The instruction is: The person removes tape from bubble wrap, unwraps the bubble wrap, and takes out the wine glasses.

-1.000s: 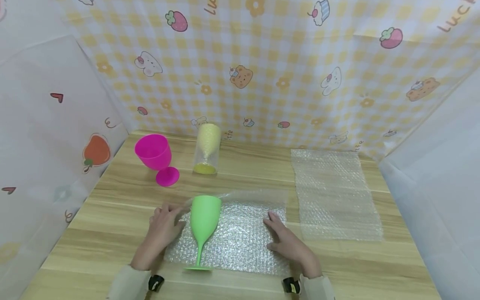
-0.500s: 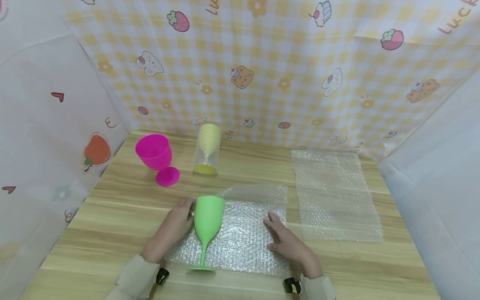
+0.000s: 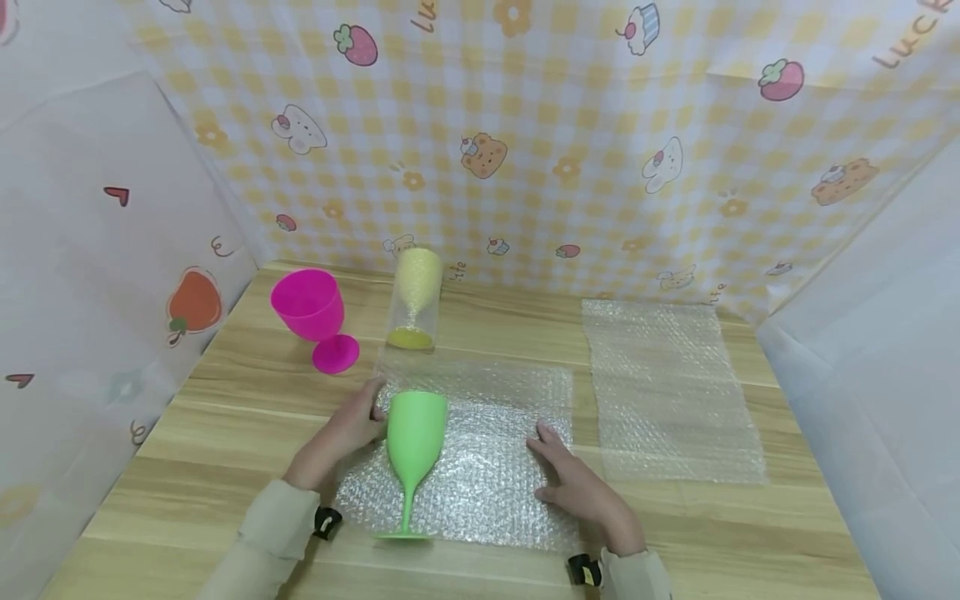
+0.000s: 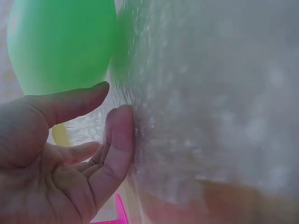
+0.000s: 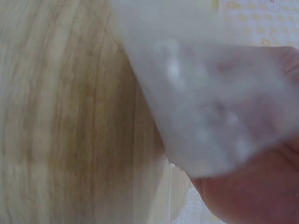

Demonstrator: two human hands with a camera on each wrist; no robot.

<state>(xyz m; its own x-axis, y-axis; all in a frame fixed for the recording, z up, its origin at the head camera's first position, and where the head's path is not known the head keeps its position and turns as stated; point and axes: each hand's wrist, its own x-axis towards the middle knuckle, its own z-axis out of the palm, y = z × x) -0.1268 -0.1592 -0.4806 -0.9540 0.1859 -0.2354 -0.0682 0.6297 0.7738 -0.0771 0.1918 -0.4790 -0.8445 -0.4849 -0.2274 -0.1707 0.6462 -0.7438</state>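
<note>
A light green plastic goblet point(image 3: 416, 433) lies near the left side of a bubble wrap sheet point(image 3: 491, 475), its foot toward the front edge. My left hand point(image 3: 352, 425) is beside the goblet's bowl at the sheet's left edge. In the left wrist view, my left hand's fingers point(image 4: 122, 130) touch the bubble wrap, while its thumb stays apart from them near the green bowl. Fingers spread, my right hand point(image 3: 581, 492) rests on the sheet's right side. A corner of bubble wrap point(image 5: 201, 112) hides part of that hand in the right wrist view.
A magenta goblet point(image 3: 307, 308) stands at the back left. Beside it is a yellow goblet point(image 3: 417, 279) inside a clear wrapping. Another bubble wrap sheet point(image 3: 667, 392) lies flat on the wooden table point(image 3: 795, 533) at right. Patterned cloth point(image 3: 540, 192) hangs behind.
The green goblet has shifted slightly right. My left hand has moved right and forward along the sheet, whose far left corner now lies spread out. My right hand stays in place.
</note>
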